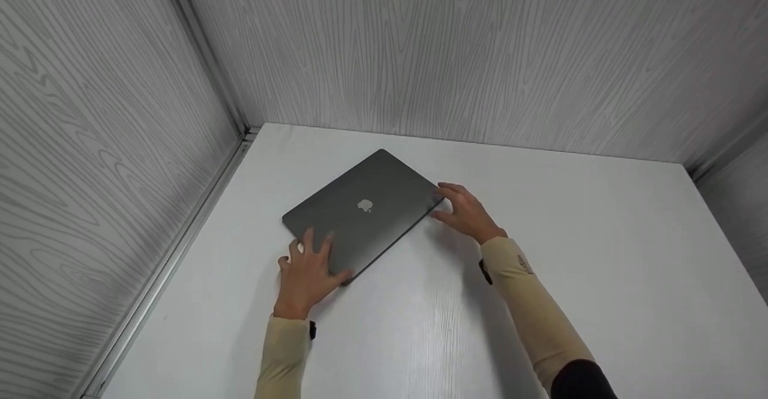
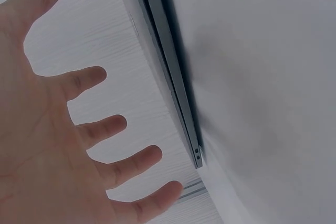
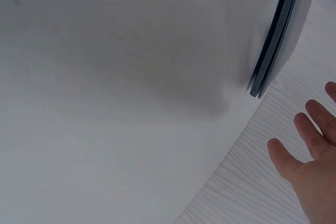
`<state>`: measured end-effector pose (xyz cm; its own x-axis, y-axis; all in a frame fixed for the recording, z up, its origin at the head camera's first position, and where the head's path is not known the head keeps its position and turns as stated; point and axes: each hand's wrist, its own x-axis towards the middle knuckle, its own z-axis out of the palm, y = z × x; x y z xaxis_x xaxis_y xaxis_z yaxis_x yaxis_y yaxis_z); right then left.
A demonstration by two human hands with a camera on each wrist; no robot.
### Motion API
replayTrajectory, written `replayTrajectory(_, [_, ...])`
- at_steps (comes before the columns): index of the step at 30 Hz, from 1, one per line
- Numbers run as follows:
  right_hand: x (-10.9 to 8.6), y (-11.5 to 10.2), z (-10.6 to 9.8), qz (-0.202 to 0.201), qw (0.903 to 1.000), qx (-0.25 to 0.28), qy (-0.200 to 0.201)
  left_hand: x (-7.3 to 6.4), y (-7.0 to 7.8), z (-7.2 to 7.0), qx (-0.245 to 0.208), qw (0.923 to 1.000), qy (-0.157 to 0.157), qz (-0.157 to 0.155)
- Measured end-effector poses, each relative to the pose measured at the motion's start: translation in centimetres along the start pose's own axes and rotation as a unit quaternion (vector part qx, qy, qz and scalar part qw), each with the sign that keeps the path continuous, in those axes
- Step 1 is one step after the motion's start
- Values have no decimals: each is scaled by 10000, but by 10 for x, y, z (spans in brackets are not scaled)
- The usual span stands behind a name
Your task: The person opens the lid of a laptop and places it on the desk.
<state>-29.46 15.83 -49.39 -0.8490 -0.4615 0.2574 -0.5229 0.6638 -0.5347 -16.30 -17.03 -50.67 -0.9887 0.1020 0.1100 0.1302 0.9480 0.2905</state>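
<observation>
A closed dark grey laptop (image 1: 384, 231) with a light apple logo on its lid lies at an angle on the white table. Over its near-left corner hovers my left hand (image 1: 306, 279), fingers spread. In the left wrist view those fingers (image 2: 142, 161) are extended and stand apart from the laptop's thin side (image 2: 170, 61), where two small round holes show. My right hand (image 1: 468, 213) is at the laptop's right corner, thumb and fingers parted. The right wrist view shows a gap between this hand (image 3: 315, 166) and the laptop's edge (image 3: 273, 40).
The white table (image 1: 570, 255) carries the laptop and ends at a grey wood-grain back wall (image 1: 420, 51). A similar side wall (image 1: 90, 147) rises on the left, with a metal strip (image 1: 186, 237) along its base. Another panel (image 1: 744, 219) stands at the right.
</observation>
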Motion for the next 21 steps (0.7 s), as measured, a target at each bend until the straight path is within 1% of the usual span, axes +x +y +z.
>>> replayTrajectory(2, [0, 1, -1, 24, 10000, 20, -20, 1, 0, 0, -19, 10000, -11, 15])
replayTrajectory(6, [2, 2, 0, 169, 9995, 13, -248, 1, 0, 2, -40, 10000, -90, -14])
replayTrajectory(11, [4, 2, 3, 350, 9985, -19, -424, 3, 1, 4, 23, 9999, -123, -11])
replayTrajectory(16, [8, 4, 8, 472, 9966, -279, -608, 4, 3, 5, -5, 9999, -146, -65])
replayTrajectory(21, [12, 4, 14, 358, 9953, -584, -678, 2, 4, 6, -87, 9998, -139, -91])
